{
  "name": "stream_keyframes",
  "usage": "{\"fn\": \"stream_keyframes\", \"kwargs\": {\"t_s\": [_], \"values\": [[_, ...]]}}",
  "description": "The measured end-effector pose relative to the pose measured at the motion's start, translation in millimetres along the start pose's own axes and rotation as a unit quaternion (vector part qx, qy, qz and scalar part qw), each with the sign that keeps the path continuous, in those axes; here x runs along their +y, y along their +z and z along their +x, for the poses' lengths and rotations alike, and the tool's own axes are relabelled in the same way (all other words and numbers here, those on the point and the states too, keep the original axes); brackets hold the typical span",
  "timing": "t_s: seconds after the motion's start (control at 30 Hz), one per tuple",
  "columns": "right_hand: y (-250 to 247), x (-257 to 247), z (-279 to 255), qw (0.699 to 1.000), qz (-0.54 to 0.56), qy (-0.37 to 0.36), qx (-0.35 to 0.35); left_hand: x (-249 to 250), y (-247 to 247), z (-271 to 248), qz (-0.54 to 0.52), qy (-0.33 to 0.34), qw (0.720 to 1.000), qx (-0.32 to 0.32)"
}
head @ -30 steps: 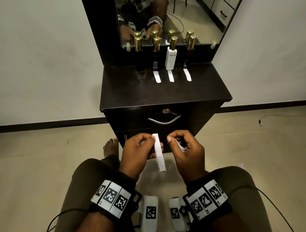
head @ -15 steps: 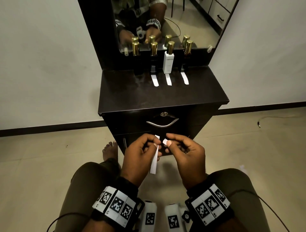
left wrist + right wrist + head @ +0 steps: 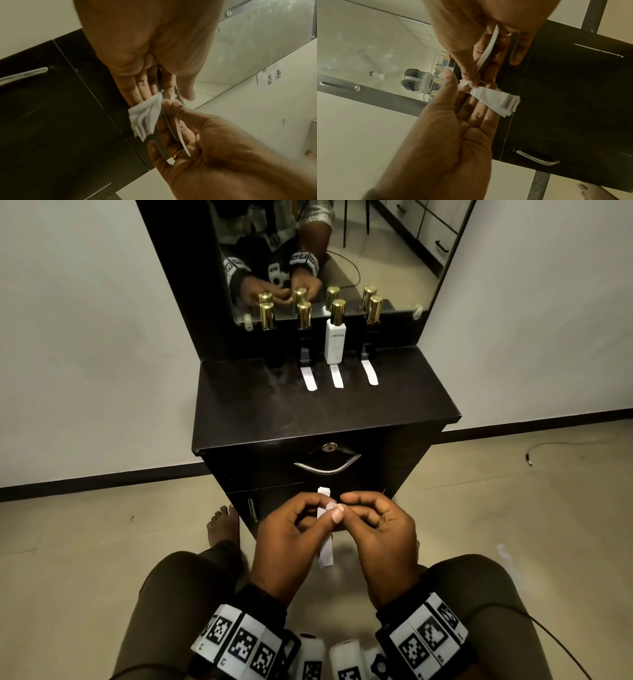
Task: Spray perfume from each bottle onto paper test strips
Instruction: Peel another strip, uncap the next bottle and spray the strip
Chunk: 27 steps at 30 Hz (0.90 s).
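Note:
Low in front of the cabinet, my left hand (image 3: 301,518) holds a fanned bundle of several white test strips (image 3: 145,117), which hangs below my fingers (image 3: 326,553). My right hand (image 3: 359,508) meets it fingertip to fingertip and pinches the end of a single strip (image 3: 179,132) that runs back along its palm (image 3: 489,46). Several gold-capped perfume bottles stand at the mirror: two black ones (image 3: 270,337) (image 3: 305,337), a white one (image 3: 335,340) and a dark one (image 3: 370,337). Three strips (image 3: 310,380) (image 3: 336,376) (image 3: 370,374) lie before the right three bottles.
The dark cabinet top (image 3: 308,419) has bare room in front of the strips. Its drawer has a metal handle (image 3: 327,467) and a lock just above my hands. My knees flank my hands, a bare foot (image 3: 222,525) rests at left, and a cable end (image 3: 529,460) lies on the floor at right.
My hands, apart a second ago with a strip in each, have closed together until the fingertips touch at the bundle. The view has tipped up slightly.

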State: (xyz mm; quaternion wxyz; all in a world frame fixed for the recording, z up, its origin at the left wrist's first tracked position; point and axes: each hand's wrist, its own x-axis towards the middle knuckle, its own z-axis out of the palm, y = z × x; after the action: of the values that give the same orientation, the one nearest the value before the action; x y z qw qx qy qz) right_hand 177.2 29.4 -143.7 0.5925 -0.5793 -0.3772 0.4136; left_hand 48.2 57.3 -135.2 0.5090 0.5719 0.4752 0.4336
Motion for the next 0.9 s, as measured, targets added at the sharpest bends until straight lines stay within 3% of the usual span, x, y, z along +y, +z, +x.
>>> {"fn": "stream_keyframes", "kwargs": {"t_s": [0.33, 0.57, 0.7, 0.9], "values": [[-2, 1, 3, 0.999, -0.015, 0.034, 0.000, -2, -2, 3, 0.004, -0.028, 0.997, 0.075], [2, 14, 5, 0.978, -0.048, 0.164, -0.123, -2, -5, 5, 0.032, -0.029, 0.994, 0.102], [8, 14, 2, 0.977, -0.063, 0.137, -0.153, 1, -7, 5, 0.044, -0.027, 0.994, 0.101], [4, 6, 2, 0.982, -0.056, 0.115, -0.135, 0, -9, 4, 0.015, -0.031, 0.996, 0.077]]}}
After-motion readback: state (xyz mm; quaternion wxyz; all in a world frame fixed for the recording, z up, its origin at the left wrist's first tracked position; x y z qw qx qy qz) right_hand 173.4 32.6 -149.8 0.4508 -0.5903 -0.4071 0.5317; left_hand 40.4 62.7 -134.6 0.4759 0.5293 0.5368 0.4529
